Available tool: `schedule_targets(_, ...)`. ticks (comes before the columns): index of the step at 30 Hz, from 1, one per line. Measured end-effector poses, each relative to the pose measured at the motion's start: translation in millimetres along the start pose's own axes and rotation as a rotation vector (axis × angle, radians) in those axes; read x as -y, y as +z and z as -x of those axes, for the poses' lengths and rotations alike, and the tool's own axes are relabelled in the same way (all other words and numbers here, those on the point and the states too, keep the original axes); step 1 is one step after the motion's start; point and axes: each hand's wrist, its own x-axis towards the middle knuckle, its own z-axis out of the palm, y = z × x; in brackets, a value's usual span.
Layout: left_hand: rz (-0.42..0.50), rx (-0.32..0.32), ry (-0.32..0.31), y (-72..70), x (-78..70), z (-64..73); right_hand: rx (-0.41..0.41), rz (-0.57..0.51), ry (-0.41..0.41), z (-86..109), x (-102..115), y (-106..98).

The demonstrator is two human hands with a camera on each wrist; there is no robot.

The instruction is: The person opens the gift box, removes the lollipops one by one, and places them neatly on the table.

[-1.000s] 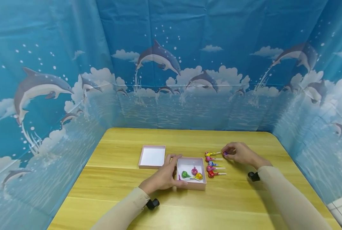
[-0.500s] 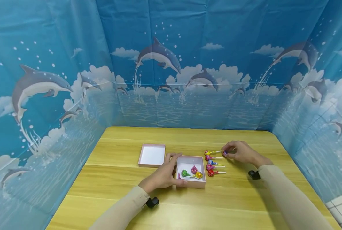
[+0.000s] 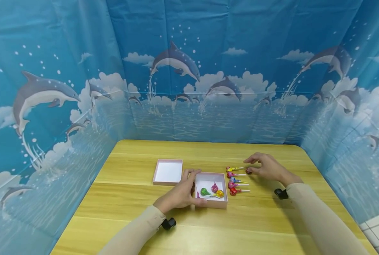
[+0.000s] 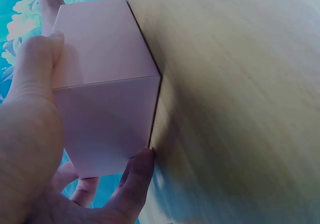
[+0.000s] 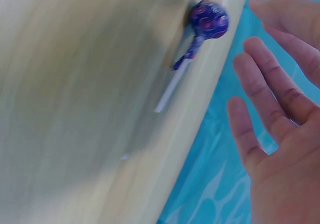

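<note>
My left hand (image 3: 181,193) grips the left side of a small pink box (image 3: 212,204), thumb on its front wall and fingers at the back. Inside the box lie a green lollipop (image 3: 204,192), a pink lollipop (image 3: 215,188), a yellow-orange lollipop (image 3: 220,193), and a pink bit partly hidden by the wall. Over the table to the right, my right hand (image 3: 267,168) has thumb and fingers spread apart, holding nothing. A purple-wrapped lollipop (image 5: 209,19) with a white stick lies on the table right by its fingertips.
Several lollipops form a column right of the box, from a yellow lollipop (image 3: 229,169) to a red lollipop (image 3: 233,191), sticks pointing right. Behind the left hand sits the pink lid (image 3: 168,171), white inside up. A blue dolphin curtain (image 3: 189,120) borders the wooden table (image 3: 138,219).
My right fingers have parted and lifted off the purple lollipop, letting it go on the table. The left hand still holds the box in place.
</note>
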Motion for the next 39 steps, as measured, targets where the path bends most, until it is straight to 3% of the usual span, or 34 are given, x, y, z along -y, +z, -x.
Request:
schedule_targets(10,-0.032,0.036,0.017,-7.0,-2.7,-2.0,-0.03,0.068,-0.121,-3.7,31.5,-6.5)
schedule_targets(25,-0.056,0.09,0.013,-12.8,-5.7,-7.8,0.111,0.091,-0.219,-17.6,91.5,-8.3)
schedule_targets(39,-0.051,0.122,-0.003,-15.4,-6.7,-5.6,0.318,0.05,-0.345,-37.3,139.4,5.8)
